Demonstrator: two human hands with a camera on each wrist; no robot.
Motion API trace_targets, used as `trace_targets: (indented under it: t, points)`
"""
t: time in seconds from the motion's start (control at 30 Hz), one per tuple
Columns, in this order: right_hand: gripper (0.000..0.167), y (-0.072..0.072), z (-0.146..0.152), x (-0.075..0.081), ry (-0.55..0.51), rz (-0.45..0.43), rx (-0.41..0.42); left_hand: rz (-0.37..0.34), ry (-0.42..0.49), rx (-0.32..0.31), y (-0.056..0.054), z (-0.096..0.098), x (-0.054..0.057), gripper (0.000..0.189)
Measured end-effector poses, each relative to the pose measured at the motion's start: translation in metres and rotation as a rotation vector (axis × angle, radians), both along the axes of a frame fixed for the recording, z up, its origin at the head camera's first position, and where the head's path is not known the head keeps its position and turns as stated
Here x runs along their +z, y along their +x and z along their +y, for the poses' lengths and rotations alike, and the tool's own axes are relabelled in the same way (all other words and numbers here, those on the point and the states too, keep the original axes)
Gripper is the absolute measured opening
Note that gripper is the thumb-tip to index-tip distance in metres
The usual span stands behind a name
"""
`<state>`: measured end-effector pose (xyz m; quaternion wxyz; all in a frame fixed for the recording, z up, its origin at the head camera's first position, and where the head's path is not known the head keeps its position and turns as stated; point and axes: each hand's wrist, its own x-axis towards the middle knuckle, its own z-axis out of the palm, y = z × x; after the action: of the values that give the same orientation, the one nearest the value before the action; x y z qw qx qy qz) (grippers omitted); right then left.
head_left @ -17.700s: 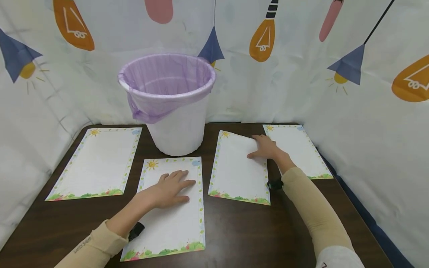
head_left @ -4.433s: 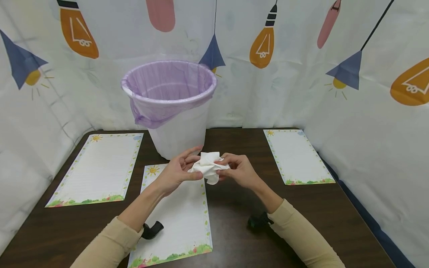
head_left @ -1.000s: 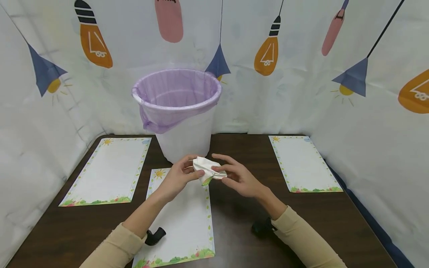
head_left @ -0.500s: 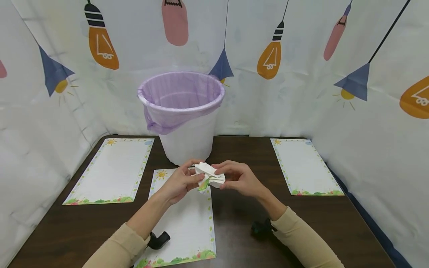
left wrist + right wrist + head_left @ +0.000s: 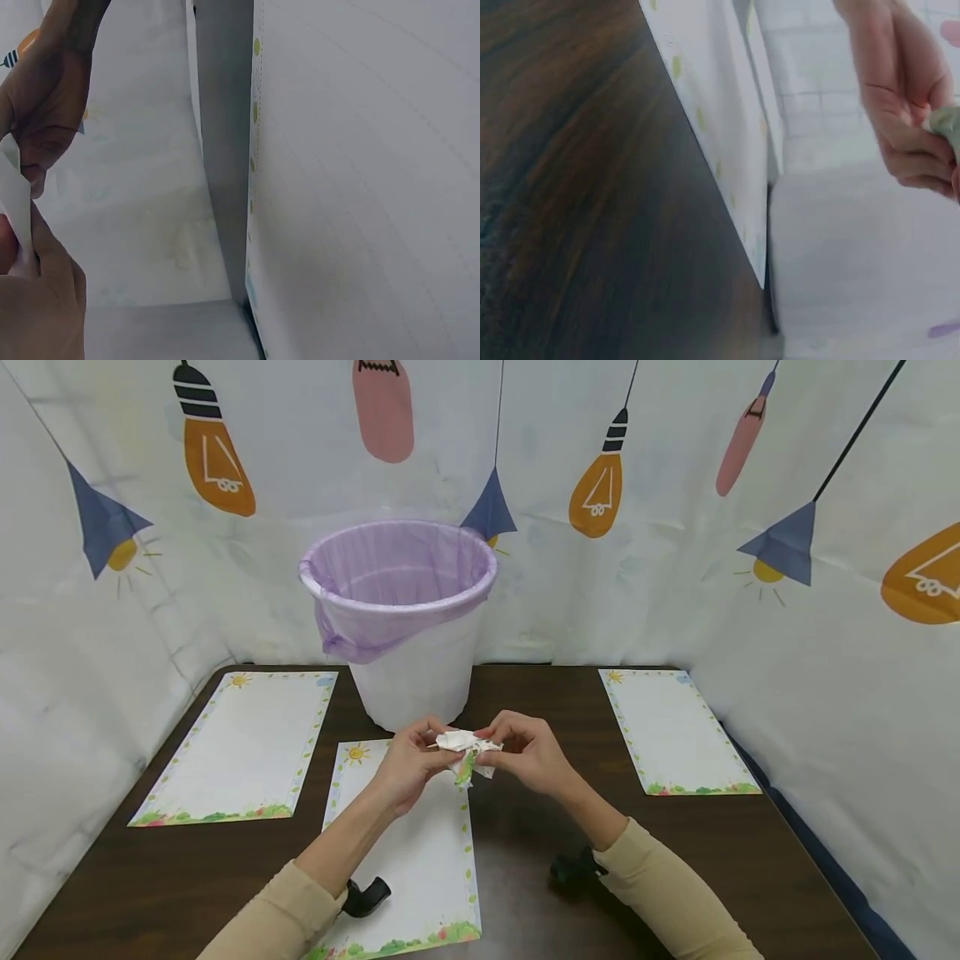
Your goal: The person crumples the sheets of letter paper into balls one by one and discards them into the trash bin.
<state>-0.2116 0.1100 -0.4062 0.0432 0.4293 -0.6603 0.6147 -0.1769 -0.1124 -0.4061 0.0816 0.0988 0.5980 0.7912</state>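
- We see a left hand (image 5: 405,768) and a right hand (image 5: 531,758) pinching a crumpled paper (image 5: 459,741) between them
- We find it held above the table (image 5: 750,860), before a white bin (image 5: 420,677)

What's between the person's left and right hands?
In the head view, a crumpled white sheet, pinched by the left hand and the right hand.

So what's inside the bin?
Inside the bin, only the purple liner shows, spread along the inner wall; its near side hides the bottom, so I can't tell what lies there.
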Motion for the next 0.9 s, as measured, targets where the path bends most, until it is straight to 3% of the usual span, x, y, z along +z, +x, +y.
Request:
trace_targets:
  t: [0.1, 0.33, 0.43, 0.6, 0.9]
  points:
    - [0.020, 0.001, -0.001, 0.002, -0.003, 0.015, -0.028, 0.036, -0.035, -0.005, 0.002, -0.002, 0.004, 0.020]
    - [0.019, 0.004, 0.000, 0.006, -0.044, 0.033, -0.100, 0.078, -0.104, -0.179, 0.003, -0.002, 0.013, 0.059]
    - [0.018, 0.008, -0.002, 0.006, -0.043, 0.024, -0.096, 0.084, -0.130, -0.176, 0.005, -0.001, 0.012, 0.064]
    - [0.015, 0.013, -0.002, 0.004, 0.004, -0.040, -0.088, 0.093, -0.165, -0.152, 0.006, -0.004, 0.008, 0.053]
    - [0.014, 0.011, 0.006, 0.002, 0.049, -0.157, 0.079, 0.117, -0.242, -0.081, -0.002, -0.014, 0.008, 0.044]
